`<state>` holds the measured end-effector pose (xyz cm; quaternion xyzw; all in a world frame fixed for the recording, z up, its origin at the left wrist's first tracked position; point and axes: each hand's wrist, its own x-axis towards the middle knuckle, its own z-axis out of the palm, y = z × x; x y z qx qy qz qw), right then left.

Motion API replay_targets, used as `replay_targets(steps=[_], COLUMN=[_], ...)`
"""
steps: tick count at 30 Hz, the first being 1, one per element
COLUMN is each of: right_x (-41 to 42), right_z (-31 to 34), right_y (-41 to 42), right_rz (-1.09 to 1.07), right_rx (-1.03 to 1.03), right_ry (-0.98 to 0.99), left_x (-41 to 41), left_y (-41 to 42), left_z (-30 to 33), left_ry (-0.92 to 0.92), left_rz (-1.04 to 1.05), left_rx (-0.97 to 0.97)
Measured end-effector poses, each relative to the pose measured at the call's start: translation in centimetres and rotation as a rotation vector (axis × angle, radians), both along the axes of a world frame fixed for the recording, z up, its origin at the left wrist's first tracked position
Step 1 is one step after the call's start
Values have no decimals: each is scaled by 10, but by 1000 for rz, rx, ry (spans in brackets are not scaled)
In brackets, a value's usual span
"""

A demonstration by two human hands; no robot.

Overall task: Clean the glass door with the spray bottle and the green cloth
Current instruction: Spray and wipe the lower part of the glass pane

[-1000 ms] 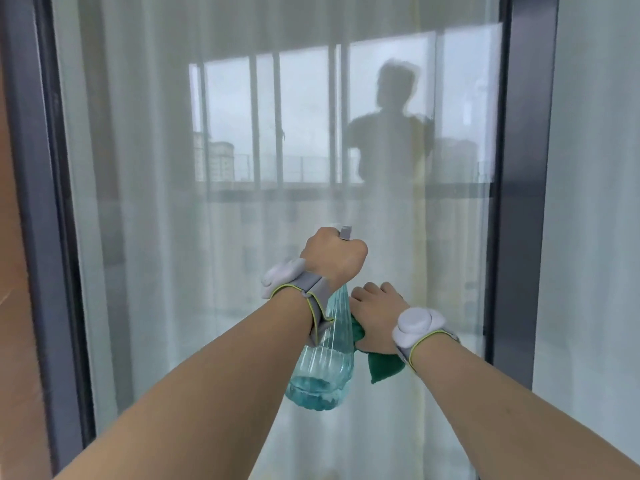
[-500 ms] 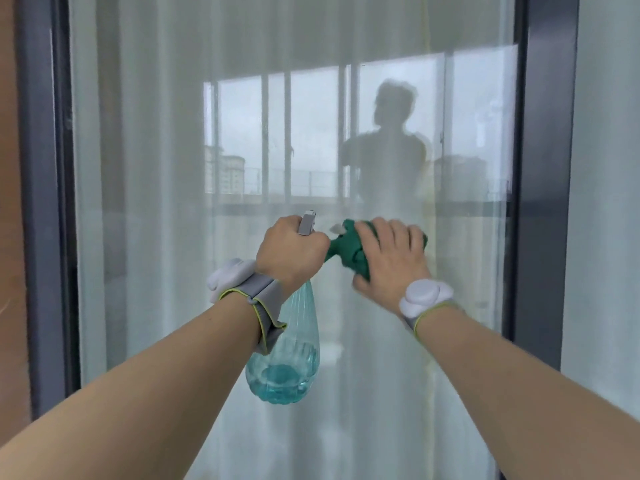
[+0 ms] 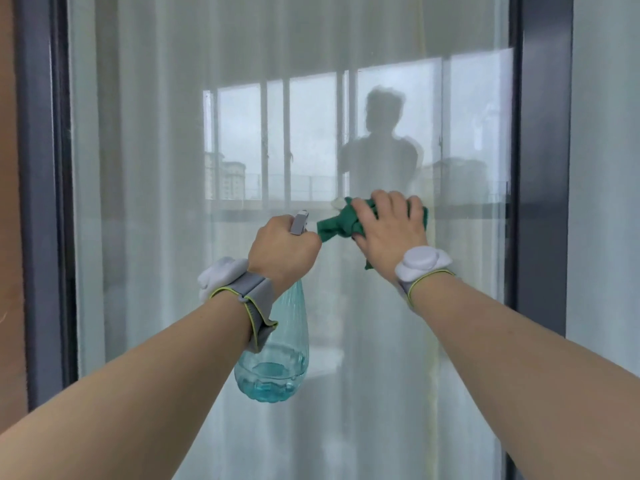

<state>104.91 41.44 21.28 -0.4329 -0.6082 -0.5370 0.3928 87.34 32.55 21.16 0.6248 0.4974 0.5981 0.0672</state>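
The glass door (image 3: 166,174) fills the view, with a white curtain behind it and a reflection of windows and a person in it. My left hand (image 3: 282,252) grips the neck of a clear blue spray bottle (image 3: 277,362), which hangs down with some liquid at its bottom. Its grey nozzle sticks up above my fist. My right hand (image 3: 391,230) holds the bunched green cloth (image 3: 341,223) against the glass at mid height, fingers laid over it. A tail of cloth pokes out left, almost touching the nozzle.
Dark grey door frames run down the left (image 3: 41,202) and the right (image 3: 543,168) of the pane. A brown wall strip lies at the far left edge, and another curtained pane at the far right.
My right hand has lifted the cloth from below the bottle up onto the glass and moved it rightward. My left hand has risen a little with the bottle.
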Motion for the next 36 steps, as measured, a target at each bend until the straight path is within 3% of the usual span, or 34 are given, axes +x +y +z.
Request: replay_targets(steps=[4, 8, 11, 16, 20, 22, 25, 27, 32, 36], right_x=[20, 21, 24, 28, 27, 28, 35, 42, 62, 84], right_z=[-48, -125, -99, -13, -37, -85, -167, -192, -164, -159], right_y=[-8, -9, -4, -5, -14, -21, -31, -35, -44, -53], right_rz=[29, 73, 67, -44, -60, -16, 41, 23, 32, -4], right_rx=[-13, -66, -69, -28, -62, -138, -291, -352, -309, -274], right_ry=[92, -195, -283, 147, 220, 139, -134, -211, -264, -429], left_x=[11, 19, 23, 27, 30, 28, 32, 43, 97, 132], left_y=[7, 8, 5, 0, 0, 1, -3, -5, -16, -17], left_z=[-23, -37, -33, -20, -28, -36, -45, -49, -54, -49], left_ry=[-9, -44, -45, 6, -9, -38, -71, -52, 133, 118], left_rz=[-44, -99, -112, -106, -121, -127, -198, -243, -386, -396], left_rx=[-52, -109, -109, -37, -51, -77, -126, -161, -216, -266])
